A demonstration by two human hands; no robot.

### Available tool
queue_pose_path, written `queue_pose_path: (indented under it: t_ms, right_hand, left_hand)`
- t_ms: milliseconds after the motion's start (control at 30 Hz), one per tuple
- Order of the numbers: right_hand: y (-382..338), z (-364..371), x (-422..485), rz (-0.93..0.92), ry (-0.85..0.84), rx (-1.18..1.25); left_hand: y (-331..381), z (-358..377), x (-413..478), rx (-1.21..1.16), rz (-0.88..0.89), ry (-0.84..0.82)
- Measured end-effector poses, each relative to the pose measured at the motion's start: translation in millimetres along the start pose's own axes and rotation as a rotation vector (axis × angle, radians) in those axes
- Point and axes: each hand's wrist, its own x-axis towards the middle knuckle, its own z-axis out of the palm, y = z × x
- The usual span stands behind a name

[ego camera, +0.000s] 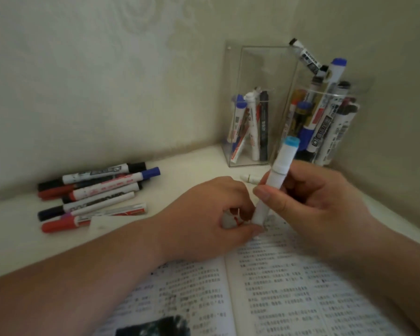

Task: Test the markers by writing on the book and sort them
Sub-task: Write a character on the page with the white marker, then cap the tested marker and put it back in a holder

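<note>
Markers [325,124], white-barrelled with black, blue or red caps, stand in a clear square plastic box [257,69] and a clear round cup [325,92] beyond the open printed book [277,287], while a loose heap of markers [95,195] left of the book waits (sorting looks roughly midway). The white plastic marker with a pale-blue top [275,180] stands nearly upright over the book's far edge, barrel gripped in the curled fingers of the right hand [308,197], lower end pinched by the left hand [204,214] just above the page.
</note>
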Motion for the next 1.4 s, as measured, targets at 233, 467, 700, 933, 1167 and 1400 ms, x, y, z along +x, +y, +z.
queue_pose_path:
  t_ms: [233, 467, 700, 933, 1167, 1400]
  right_hand:
    - [-14, -23, 19, 0.161, 0.158, 0.500]
    - [-19, -31, 40, 0.388, 0.055, 0.021]
    - [-14, 35, 76, 0.195, -0.228, -0.789]
    - [-8, 5, 75, 0.175, -0.119, -0.909]
    - [9, -28, 46, 0.369, -0.297, -0.967]
    - [16, -24, 46, 0.332, -0.294, -0.879]
  left_hand:
    - [-4, -10, -8, -0.048, -0.114, 0.216]
    - [-20, -28, -10, -0.313, -0.160, 0.880]
    - [-27, -33, -10, -0.329, -0.176, 0.927]
    - [-28, -25, -9, -0.161, -0.260, 0.553]
    - [-29, -22, -1, 0.035, -0.296, 0.281]
    - [-26, -16, 0, 0.131, -0.166, 0.250]
